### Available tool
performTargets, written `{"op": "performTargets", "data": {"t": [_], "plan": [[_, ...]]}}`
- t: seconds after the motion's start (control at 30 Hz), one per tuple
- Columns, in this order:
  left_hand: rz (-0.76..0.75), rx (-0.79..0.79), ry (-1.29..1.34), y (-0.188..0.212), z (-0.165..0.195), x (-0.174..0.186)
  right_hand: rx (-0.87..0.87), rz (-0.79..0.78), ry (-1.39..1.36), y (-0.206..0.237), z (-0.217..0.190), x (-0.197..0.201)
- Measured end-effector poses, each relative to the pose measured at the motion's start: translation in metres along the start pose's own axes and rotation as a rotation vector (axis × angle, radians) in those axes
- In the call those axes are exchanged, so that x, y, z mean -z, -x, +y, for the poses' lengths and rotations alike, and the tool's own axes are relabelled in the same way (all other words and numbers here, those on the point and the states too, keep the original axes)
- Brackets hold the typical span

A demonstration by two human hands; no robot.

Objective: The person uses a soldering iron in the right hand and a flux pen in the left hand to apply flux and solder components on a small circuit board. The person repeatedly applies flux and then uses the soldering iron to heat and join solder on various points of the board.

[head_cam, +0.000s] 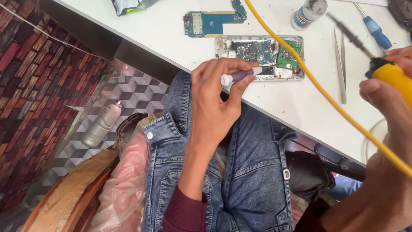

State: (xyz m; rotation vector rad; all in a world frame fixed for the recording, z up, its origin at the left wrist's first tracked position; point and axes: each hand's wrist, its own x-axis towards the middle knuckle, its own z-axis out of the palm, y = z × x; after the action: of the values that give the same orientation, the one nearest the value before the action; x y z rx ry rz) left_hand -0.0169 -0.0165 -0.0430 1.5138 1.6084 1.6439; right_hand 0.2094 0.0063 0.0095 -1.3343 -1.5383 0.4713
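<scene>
Two tools are up: your left hand (pixel 214 103) grips a small purple-and-white pen-shaped tool (pixel 241 75) at the opened silver phone with bare circuit boards (pixel 262 58), centre frame on the white worktop (pixel 283 101). Your right hand (pixel 386 99) clasps a yellow-handled soldering iron (pixel 388 73) at the right edge; bringing its tip in will likely need steadiness.

Left hand (pixel 214 101): raised from the lap, fingers curled closed, thumb and fingertips pinched together.
Left arm: bare forearm goes up from a dark red sleeve.
Right hand (pixel 384 103): at the right edge, fingers wrapped tight, only partly seen.
Right arm: bare forearm, low right corner.
</scene>
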Motion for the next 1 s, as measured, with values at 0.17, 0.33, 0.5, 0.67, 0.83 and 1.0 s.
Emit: {"op": "performTargets", "data": {"t": [0.17,0.33,0.5,0.67,0.83,1.0], "plan": [[0.008,-0.017,-0.001,0.001,-0.002,-0.001,-0.015,-0.013,0.082,-0.001,-0.015,-0.002],[0.004,-0.009,0.003,0.000,-0.002,-0.001,0.035,-0.014,0.021,-0.001,-0.006,-0.007],[0.019,-0.023,-0.020,0.000,-0.001,0.000,0.064,-0.018,0.013,-0.001,0.012,-0.002],[0.008,-0.013,-0.009,0.000,-0.001,0.000,0.087,-0.022,0.024,0.000,0.019,-0.002],[0.008,-0.005,-0.008,0.000,-0.001,-0.001,0.053,-0.028,0.053,0.000,0.016,-0.004],[0.015,0.001,-0.011,0.000,-0.001,-0.001,0.051,-0.043,0.077,0.003,0.023,0.004]]}}
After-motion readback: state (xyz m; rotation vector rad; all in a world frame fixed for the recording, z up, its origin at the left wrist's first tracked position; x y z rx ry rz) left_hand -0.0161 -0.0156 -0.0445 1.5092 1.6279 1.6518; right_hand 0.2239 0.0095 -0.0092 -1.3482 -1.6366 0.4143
